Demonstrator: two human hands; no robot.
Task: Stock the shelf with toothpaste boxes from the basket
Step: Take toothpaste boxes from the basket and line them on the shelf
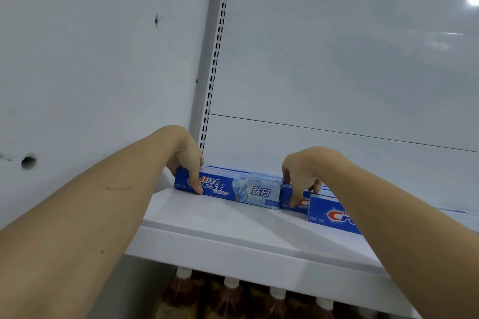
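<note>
A blue toothpaste box (pixel 248 190) stands on its long edge at the left end of the white shelf (pixel 228 230), with more blue boxes packed behind it. My left hand (pixel 188 160) grips its left end, thumb on the printed front. My right hand (pixel 302 176) holds the left end of a second blue box (pixel 300 201) just to the right. A third blue box (pixel 329 215) stands in front of that one, partly behind my right forearm. The basket is out of view.
A slotted upright post (pixel 217 59) rises at the shelf's left back corner beside a white side wall (pixel 90 59). Below the shelf edge stand several bottles with white caps (pixel 230 282) and brown contents. Bare shelf surface lies in front of the boxes.
</note>
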